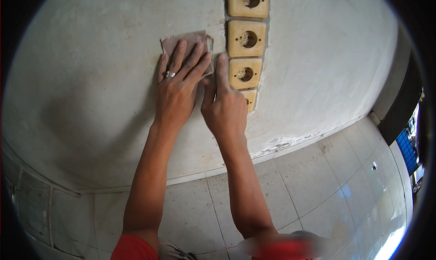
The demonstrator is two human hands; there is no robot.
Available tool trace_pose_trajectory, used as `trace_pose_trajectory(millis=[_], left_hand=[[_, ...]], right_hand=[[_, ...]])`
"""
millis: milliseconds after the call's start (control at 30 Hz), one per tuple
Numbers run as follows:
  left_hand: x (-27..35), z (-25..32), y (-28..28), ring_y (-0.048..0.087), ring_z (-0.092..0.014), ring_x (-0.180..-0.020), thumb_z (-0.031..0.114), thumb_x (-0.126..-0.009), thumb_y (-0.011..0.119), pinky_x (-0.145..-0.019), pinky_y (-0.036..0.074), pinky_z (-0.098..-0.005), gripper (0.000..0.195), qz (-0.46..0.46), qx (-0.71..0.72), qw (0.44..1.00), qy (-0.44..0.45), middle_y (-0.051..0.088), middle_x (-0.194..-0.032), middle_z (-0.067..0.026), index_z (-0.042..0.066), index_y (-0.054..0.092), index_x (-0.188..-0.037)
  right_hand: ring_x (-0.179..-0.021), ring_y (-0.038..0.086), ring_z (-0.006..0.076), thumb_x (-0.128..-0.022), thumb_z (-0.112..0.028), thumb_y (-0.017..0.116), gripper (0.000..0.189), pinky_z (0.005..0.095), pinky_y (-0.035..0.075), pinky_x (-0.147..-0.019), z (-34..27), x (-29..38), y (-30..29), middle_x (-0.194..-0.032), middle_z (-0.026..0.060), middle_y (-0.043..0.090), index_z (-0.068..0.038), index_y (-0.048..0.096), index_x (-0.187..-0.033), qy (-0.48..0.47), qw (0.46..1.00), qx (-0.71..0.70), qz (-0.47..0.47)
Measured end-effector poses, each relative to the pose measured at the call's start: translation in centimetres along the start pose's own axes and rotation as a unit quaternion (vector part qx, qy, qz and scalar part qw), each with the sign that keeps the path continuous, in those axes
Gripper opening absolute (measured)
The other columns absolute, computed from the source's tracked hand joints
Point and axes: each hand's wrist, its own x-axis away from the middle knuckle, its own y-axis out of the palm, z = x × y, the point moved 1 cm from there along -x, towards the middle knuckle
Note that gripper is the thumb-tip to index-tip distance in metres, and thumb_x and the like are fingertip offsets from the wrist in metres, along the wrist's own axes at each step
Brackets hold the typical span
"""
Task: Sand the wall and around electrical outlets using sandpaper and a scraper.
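Observation:
My left hand (177, 89) presses a folded sheet of worn brownish sandpaper (194, 38) flat against the white wall (102, 72). A silver ring sits on one of its fingers. My right hand (224, 106) is just to the right, its index finger stretched up along the wall and its thumb near the lower edge of the sandpaper. The other fingers look curled and are partly hidden. Beside that index finger runs a column of yellowed wall sockets (246, 72); my right hand partly covers the lowest socket (251, 100).
Grey unpainted strips and chipped paint border the sockets. Paint peels (282, 144) low on the wall above the white skirting (190, 180). Dust and crumbs lie on the tiled floor (259, 192). At far right are a dark upright edge (402, 106) and a blue grid (407, 151).

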Motion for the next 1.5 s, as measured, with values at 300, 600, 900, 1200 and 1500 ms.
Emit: trace_pose_trajectory(millis=[300,600,900,1200,1500], left_hand=[[0.2,-0.1,-0.6,0.038,-0.024,-0.148,0.012,-0.094,0.062,-0.121,0.026,-0.0509,0.048,-0.040,-0.005,0.999,0.026,0.050,-0.154,0.0036,0.021,0.060,-0.142],[0.2,0.1,-1.0,0.038,-0.025,-0.148,0.010,-0.094,0.060,-0.120,0.026,-0.0517,0.047,-0.052,-0.010,0.998,0.020,0.051,-0.153,0.0030,0.019,0.061,-0.140],[0.0,0.3,-0.9,0.038,-0.024,-0.148,0.011,-0.094,0.062,-0.121,0.025,-0.0505,0.046,-0.037,0.007,0.999,0.014,0.052,-0.152,0.0023,0.019,0.062,-0.139],[0.2,0.3,-1.0,0.038,-0.024,-0.148,0.010,-0.092,0.063,-0.122,0.025,-0.0496,0.046,-0.044,0.008,0.999,0.005,0.053,-0.151,0.0021,0.018,0.064,-0.137],[-0.1,0.7,-1.1,0.041,-0.024,-0.146,0.010,-0.092,0.063,-0.121,0.027,-0.0492,0.044,-0.030,0.002,1.000,0.005,0.056,-0.148,0.0009,0.017,0.064,-0.135]], right_hand=[[-0.063,0.068,0.0402,-0.097,-0.021,0.062,0.060,0.0464,0.053,-0.056,0.9,1.6,0.7,-0.072,0.0222,0.068,-0.006,0.043,-0.152,-0.001,1.000,-0.002,0.031],[-0.060,0.067,0.0417,-0.099,-0.027,0.058,0.062,0.0498,0.051,-0.052,0.9,2.2,0.8,-0.072,0.0239,0.067,-0.006,0.039,-0.154,0.007,1.000,-0.011,-0.012],[-0.060,0.065,0.0417,-0.096,-0.016,0.062,0.058,0.0464,0.050,-0.055,0.6,0.5,1.5,-0.066,0.0227,0.064,-0.001,0.045,-0.149,-0.026,0.996,-0.060,0.062],[-0.055,0.064,0.0405,-0.097,-0.021,0.059,0.061,0.0494,0.050,-0.051,0.9,2.4,0.9,-0.065,0.0220,0.065,-0.003,0.042,-0.152,-0.010,0.999,-0.051,0.009],[-0.060,0.065,0.0413,-0.095,-0.011,0.061,0.054,0.0452,0.051,-0.056,0.3,0.3,1.0,-0.069,0.0241,0.064,0.003,0.048,-0.145,-0.036,0.995,-0.075,0.059]])
